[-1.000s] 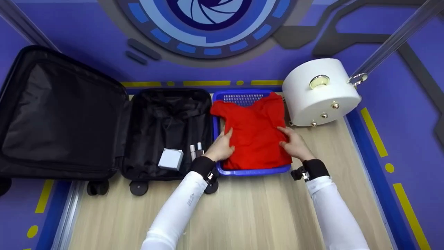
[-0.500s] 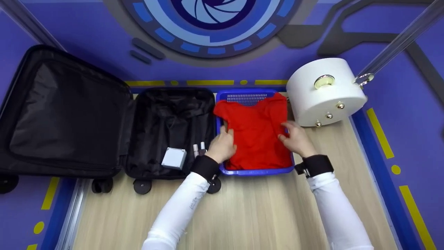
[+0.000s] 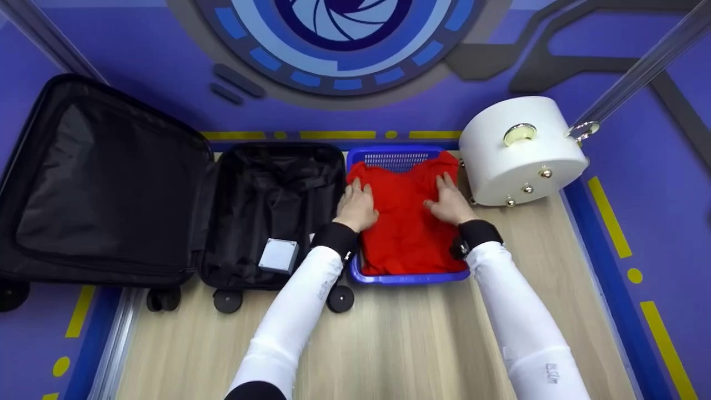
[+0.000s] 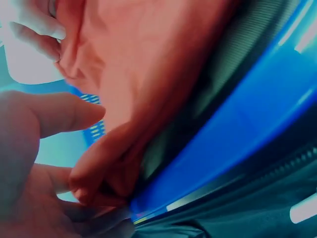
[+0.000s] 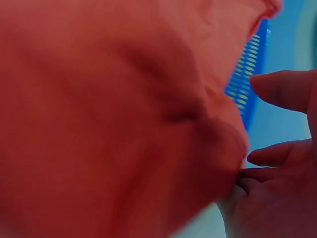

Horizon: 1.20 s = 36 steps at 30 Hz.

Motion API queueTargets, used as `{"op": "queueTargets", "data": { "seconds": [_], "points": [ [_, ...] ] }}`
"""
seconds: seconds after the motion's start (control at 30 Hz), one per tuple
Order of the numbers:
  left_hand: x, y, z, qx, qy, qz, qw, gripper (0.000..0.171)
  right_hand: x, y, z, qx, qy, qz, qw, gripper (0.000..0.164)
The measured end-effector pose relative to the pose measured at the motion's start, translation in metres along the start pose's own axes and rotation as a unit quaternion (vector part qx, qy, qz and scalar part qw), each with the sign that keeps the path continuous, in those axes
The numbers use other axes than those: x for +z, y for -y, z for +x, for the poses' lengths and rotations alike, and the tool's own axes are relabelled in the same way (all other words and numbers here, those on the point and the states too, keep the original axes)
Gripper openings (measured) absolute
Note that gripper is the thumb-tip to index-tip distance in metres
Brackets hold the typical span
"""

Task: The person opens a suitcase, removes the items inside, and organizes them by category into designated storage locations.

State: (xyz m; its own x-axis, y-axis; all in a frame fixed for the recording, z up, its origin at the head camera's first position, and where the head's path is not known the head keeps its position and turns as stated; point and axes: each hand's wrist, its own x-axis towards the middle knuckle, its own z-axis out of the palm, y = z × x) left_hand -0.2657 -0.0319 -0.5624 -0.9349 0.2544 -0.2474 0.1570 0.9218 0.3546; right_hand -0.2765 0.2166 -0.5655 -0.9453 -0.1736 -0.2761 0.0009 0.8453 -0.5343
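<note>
A red short-sleeved top [image 3: 405,222] is spread over a blue plastic basket [image 3: 411,279], whose far mesh side shows behind the neckline. My left hand [image 3: 357,208] is at the top's left sleeve. In the left wrist view its fingers reach under the bunched sleeve [image 4: 106,161], and the thumb [image 4: 74,115] stands apart from them. On the other side, my right hand [image 3: 451,204] lies at the right sleeve. The right wrist view has its fingertips at the cloth's edge [image 5: 225,144], with the thumb [image 5: 280,89] held away.
Left of the basket lies an open black suitcase [image 3: 272,194], its lid [image 3: 105,178] leaning back. It holds a small pale box [image 3: 279,255] and a white-capped item [image 4: 304,208]. A white round case [image 3: 516,155] with gold knobs stands to the right, against the purple wall.
Both hands have moved up along the top's sides to its sleeves, the right hand also inward. The left sleeve is now drawn in over the basket. My left forearm now covers most of the small tubes.
</note>
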Motion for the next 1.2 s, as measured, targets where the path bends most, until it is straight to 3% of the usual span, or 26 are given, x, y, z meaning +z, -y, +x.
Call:
{"op": "queueTargets", "data": {
  "seconds": [0.33, 0.63, 0.8, 0.97, 1.2],
  "points": [
    [0.016, 0.006, 0.025, 0.02, 0.016, 0.077, 0.9967, 0.074, 0.005, 0.005, 0.01, 0.056, 0.036, 0.043, 0.997, 0.092],
    [0.026, 0.011, 0.033, 0.014, 0.036, 0.045, 0.9982, 0.078, 0.007, 0.001, 0.022, 0.052, 0.06, 0.057, 0.995, 0.091],
    [0.029, 0.012, 0.029, 0.025, 0.043, 0.046, 0.9977, 0.079, 0.013, 0.0, 0.026, 0.074, 0.058, 0.096, 0.991, 0.09],
    [0.029, 0.015, 0.021, 0.041, 0.035, 0.029, 0.9981, 0.085, 0.015, -0.004, 0.022, 0.067, 0.043, 0.143, 0.987, 0.086],
    [0.022, 0.017, -0.003, 0.048, 0.004, -0.004, 0.9988, 0.084, 0.005, -0.016, -0.014, 0.013, 0.003, 0.176, 0.984, 0.069]
  ]
}}
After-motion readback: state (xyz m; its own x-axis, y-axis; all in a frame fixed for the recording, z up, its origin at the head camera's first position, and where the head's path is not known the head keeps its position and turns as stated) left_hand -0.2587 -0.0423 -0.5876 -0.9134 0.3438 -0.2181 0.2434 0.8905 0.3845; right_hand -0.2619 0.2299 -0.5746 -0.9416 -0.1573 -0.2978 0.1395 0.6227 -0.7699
